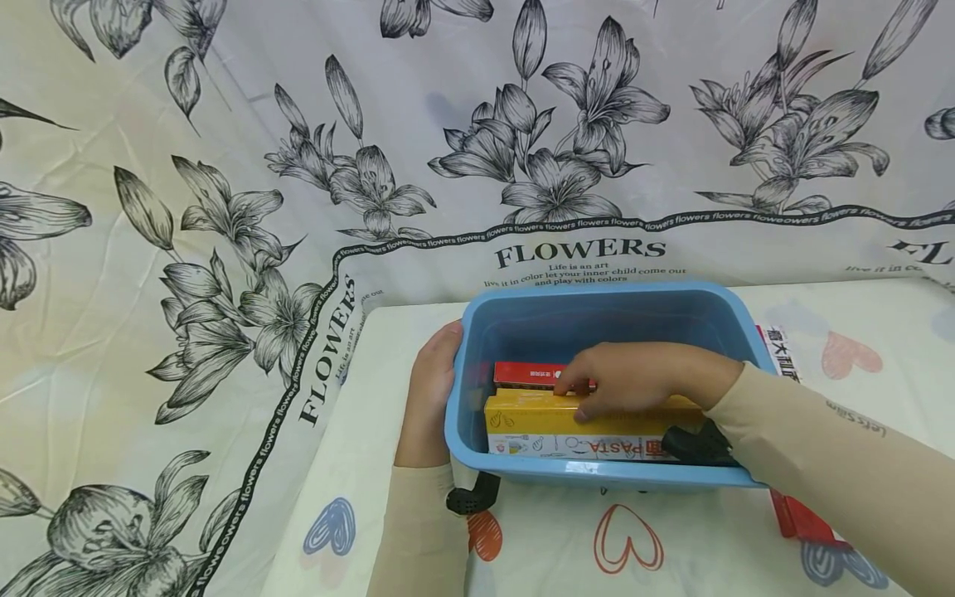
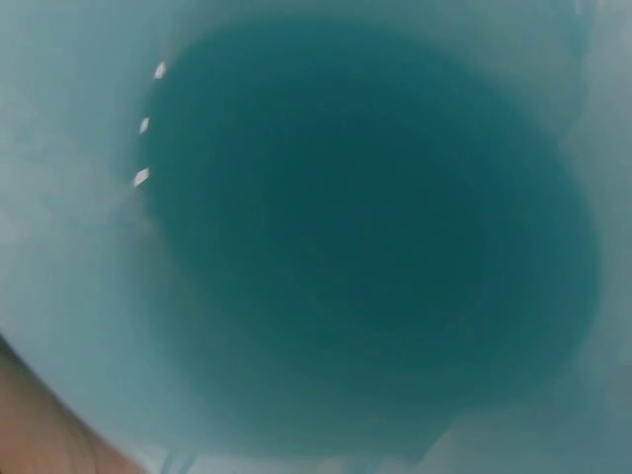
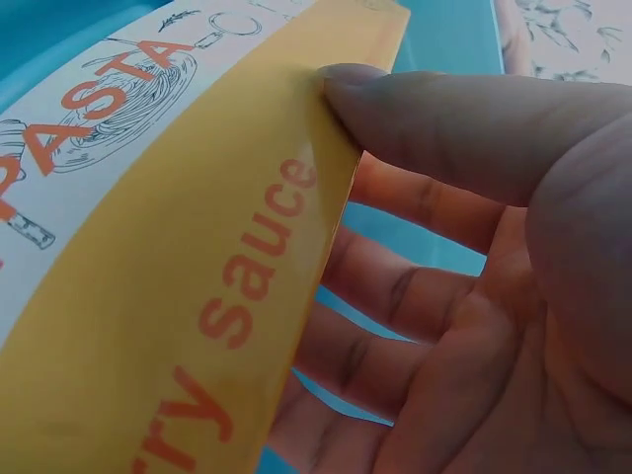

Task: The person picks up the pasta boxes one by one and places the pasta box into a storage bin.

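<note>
A blue plastic bin [image 1: 589, 473] stands on the table with boxes inside. My right hand [image 1: 627, 377] reaches down into it and pinches the top edge of a yellow and white pasta box [image 1: 522, 408], thumb on the near face and fingers behind. In the right wrist view, the box [image 3: 188, 257] shows the words PASTA and sauce. Behind it in the bin is a red box [image 1: 522, 373], partly covered by my right hand. My left hand [image 1: 431, 390] rests along the outside of the bin's left wall; the left wrist view is mostly filled by blue plastic [image 2: 375, 227].
Right of the bin, a white package with dark characters [image 1: 779, 348] and a red package [image 1: 809, 518] stick out, partly hidden by bin and sleeve. A heart-print cloth [image 1: 552, 547] covers the table. Behind hangs a flower-print sheet [image 1: 418, 274].
</note>
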Demonstrator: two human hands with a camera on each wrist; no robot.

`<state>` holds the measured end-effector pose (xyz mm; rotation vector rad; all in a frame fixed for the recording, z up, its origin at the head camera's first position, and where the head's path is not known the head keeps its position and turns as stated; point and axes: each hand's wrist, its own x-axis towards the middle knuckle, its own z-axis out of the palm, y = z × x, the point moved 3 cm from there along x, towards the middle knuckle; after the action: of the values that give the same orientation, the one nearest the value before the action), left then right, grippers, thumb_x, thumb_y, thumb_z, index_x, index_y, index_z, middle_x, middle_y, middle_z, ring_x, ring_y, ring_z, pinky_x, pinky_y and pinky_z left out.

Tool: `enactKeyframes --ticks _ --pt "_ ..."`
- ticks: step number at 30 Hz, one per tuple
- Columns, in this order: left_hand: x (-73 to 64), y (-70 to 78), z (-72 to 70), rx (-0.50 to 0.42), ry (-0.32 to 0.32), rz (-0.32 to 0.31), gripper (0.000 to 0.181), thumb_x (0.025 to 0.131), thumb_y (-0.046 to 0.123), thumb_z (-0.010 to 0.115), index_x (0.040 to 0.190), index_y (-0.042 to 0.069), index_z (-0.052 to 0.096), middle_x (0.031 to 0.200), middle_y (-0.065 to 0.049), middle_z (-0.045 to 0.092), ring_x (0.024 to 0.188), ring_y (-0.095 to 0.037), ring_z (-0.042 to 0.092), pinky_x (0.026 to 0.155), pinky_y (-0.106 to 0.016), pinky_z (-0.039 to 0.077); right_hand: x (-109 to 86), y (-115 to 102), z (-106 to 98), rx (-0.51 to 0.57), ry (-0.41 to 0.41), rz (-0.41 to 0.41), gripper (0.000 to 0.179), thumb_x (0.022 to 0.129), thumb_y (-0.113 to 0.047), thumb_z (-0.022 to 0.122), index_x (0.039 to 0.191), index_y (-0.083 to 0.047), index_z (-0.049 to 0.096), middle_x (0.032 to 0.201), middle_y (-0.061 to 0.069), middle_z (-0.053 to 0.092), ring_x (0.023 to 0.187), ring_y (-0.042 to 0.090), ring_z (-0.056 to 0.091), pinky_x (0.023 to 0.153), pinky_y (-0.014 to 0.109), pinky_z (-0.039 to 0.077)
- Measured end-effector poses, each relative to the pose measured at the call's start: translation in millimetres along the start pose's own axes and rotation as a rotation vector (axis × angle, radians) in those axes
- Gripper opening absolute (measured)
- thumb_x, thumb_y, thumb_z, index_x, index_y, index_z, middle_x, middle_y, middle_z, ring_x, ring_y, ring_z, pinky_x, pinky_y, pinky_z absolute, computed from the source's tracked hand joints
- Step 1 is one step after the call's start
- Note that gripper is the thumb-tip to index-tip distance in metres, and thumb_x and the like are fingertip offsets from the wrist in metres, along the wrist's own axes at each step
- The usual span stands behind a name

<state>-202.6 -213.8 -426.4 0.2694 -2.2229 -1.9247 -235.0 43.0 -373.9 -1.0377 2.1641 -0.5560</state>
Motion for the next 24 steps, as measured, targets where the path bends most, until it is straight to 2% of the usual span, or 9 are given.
enactKeyframes --ticks 7,14,20,24 --pt "-0.3 -0.9 -1.2 -0.015 -0.01 -0.001 0.048 0.117 0.039 0.043 0.145 0.01 0.069 0.132 -0.011 0.072 0.123 -0.031 0.064 0.106 -0.058 0.052 1.4 1.1 1.9 0.023 0.009 0.0 0.043 0.1 -0.026 0.082 0.139 -0.013 0.074 0.11 -0.003 0.067 0.099 0.021 0.062 0.087 0.04 0.058" --pt "-0.2 -1.0 -1.9 -0.002 -0.002 -0.005 0.048 0.116 0.04 0.043 0.144 0.011 0.07 0.131 -0.01 0.072 0.123 -0.031 0.064 0.106 -0.059 0.052 0.6 1.3 -0.3 0.029 0.047 -0.006 0.036 0.099 -0.029 0.082 0.133 -0.017 0.076 0.109 -0.003 0.067 0.101 0.022 0.061 0.088 0.042 0.057" --pt "-0.2 -0.6 -2.3 -0.004 -0.001 -0.002 0.048 0.116 0.039 0.044 0.143 0.009 0.07 0.131 -0.011 0.072 0.124 -0.031 0.064 0.106 -0.059 0.051 -1.2 0.1 -4.2 -0.004 0.102 -0.051 0.034 0.1 -0.029 0.08 0.132 -0.016 0.077 0.115 -0.002 0.068 0.106 0.023 0.059 0.09 0.044 0.056" --pt "-0.4 -0.1 -2.3 -0.004 -0.002 0.002 0.048 0.116 0.039 0.044 0.144 0.009 0.07 0.133 -0.011 0.072 0.127 -0.031 0.063 0.107 -0.06 0.05 -1.7 0.4 -5.7 0.007 0.127 -0.083 0.032 0.101 -0.027 0.079 0.131 -0.015 0.077 0.112 -0.003 0.068 0.105 0.022 0.06 0.088 0.041 0.056"
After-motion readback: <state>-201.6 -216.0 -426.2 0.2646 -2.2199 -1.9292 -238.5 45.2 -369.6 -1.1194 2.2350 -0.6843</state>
